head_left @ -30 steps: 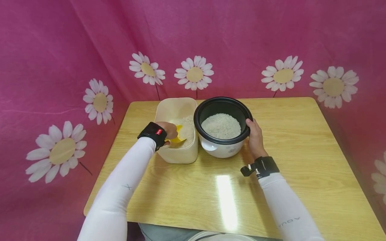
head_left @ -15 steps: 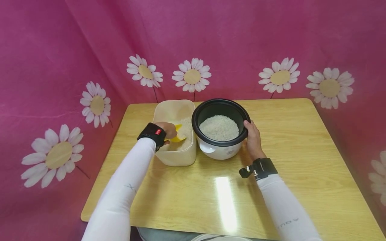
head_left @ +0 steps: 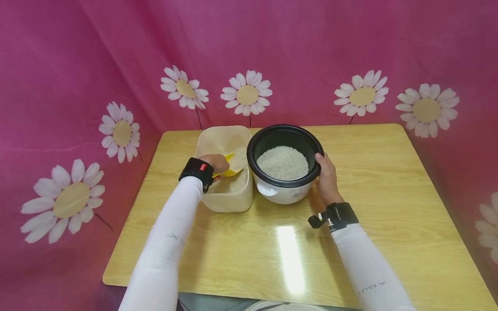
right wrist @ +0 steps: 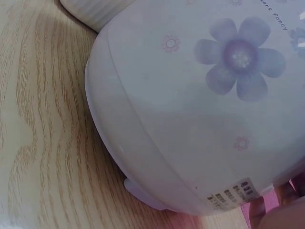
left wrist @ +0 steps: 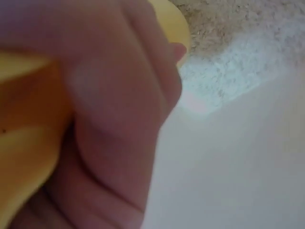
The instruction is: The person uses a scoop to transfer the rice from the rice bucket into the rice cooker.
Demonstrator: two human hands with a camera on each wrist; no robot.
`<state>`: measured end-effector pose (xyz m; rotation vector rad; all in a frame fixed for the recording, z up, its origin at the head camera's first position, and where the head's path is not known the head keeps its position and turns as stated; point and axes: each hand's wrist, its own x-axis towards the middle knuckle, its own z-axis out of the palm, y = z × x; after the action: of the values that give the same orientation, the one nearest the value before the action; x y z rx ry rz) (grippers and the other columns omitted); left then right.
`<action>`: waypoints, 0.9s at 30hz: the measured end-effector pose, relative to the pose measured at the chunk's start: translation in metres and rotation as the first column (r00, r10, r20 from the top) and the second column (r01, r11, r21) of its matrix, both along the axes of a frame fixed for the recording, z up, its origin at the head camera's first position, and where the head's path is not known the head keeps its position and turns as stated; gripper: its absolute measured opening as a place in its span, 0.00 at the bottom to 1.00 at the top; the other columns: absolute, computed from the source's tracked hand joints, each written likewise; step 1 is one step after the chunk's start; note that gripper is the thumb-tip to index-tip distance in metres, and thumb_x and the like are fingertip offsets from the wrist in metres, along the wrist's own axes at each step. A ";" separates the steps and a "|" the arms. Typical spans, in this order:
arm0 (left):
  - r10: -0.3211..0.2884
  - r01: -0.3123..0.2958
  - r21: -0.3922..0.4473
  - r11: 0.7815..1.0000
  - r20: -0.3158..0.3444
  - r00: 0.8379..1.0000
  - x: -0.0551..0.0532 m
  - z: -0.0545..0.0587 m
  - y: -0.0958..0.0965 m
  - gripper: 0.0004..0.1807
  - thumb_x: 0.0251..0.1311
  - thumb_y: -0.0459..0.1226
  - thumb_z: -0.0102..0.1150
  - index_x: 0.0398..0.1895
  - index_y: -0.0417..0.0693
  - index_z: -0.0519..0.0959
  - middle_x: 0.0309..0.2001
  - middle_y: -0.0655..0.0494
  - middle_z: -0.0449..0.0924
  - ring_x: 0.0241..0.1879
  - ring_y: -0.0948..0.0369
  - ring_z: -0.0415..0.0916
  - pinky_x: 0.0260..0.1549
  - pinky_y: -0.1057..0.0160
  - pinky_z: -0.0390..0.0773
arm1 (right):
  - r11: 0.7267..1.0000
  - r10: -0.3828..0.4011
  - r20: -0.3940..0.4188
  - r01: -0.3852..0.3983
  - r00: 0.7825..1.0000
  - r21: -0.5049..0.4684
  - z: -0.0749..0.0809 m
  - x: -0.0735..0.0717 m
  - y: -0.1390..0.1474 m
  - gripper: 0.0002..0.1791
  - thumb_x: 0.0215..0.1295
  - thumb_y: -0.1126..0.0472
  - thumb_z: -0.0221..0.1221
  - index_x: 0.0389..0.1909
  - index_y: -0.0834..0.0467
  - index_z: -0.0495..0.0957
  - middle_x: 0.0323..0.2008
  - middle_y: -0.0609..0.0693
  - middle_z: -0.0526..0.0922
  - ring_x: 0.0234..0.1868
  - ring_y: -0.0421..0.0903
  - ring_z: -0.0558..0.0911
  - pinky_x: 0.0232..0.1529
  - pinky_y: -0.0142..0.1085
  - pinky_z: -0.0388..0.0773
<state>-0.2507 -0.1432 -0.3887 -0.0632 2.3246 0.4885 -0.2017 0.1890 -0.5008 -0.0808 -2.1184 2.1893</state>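
Note:
My left hand (head_left: 217, 163) grips a yellow scoop (head_left: 232, 172) inside the cream-coloured bin (head_left: 228, 203) at the left. Loose white rice (head_left: 239, 159) surrounds the scoop's front edge in the head view. Up close in the left wrist view, the fingers (left wrist: 119, 109) wrap round the scoop, hiding part of it. To the bin's right stands a white rice cooker (head_left: 285, 196) with a black rim, its dark inside holding a mound of rice (head_left: 283, 163). My right hand (head_left: 327, 179) holds the cooker's right side, thumb on the rim; its fingers mostly hide behind the flowered body.
Bin and cooker stand side by side near the back of a light wooden table (head_left: 373, 172). A pink curtain (head_left: 299, 56) with printed daisies hangs close behind and along both sides. A round white object (head_left: 285, 306) shows below the table's front edge.
My left hand has turned the scoop a little and shifted it slightly within the bin's rice. The right hand keeps its hold on the cooker, which stays in place.

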 end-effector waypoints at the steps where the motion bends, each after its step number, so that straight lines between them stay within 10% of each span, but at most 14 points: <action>1: 0.005 -0.005 0.024 1.000 0.003 1.000 -0.001 -0.001 -0.002 0.20 0.71 0.38 0.39 0.54 0.34 0.76 0.39 0.49 0.74 0.15 0.68 0.67 0.18 0.74 0.72 | 1.000 -0.005 -0.006 0.005 1.000 -0.008 0.001 -0.001 0.000 0.31 0.80 0.40 0.39 0.76 0.49 0.66 0.74 0.49 0.70 0.72 0.38 0.66 0.75 0.35 0.58; 13: -0.086 0.072 0.188 0.980 0.068 0.994 -0.009 -0.015 -0.019 0.21 0.74 0.41 0.33 0.27 0.41 0.72 0.18 0.59 0.71 0.15 0.67 0.69 0.22 0.71 0.73 | 0.995 -0.029 -0.058 0.023 0.998 -0.102 0.000 -0.005 -0.001 0.30 0.79 0.44 0.41 0.73 0.53 0.69 0.69 0.49 0.74 0.67 0.38 0.69 0.70 0.28 0.62; 27: -0.007 -0.018 0.237 0.971 0.103 0.995 -0.004 -0.028 -0.024 0.22 0.78 0.45 0.34 0.45 0.34 0.72 0.23 0.57 0.71 0.17 0.67 0.68 0.21 0.71 0.73 | 0.998 0.018 -0.041 -0.021 0.999 -0.067 -0.006 -0.001 0.001 0.31 0.79 0.39 0.40 0.76 0.46 0.67 0.74 0.46 0.70 0.73 0.37 0.66 0.77 0.35 0.55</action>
<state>-0.2549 -0.1672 -0.4171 0.0199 2.1506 0.7455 -0.2030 0.1901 -0.5070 -0.0204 -2.0337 2.2534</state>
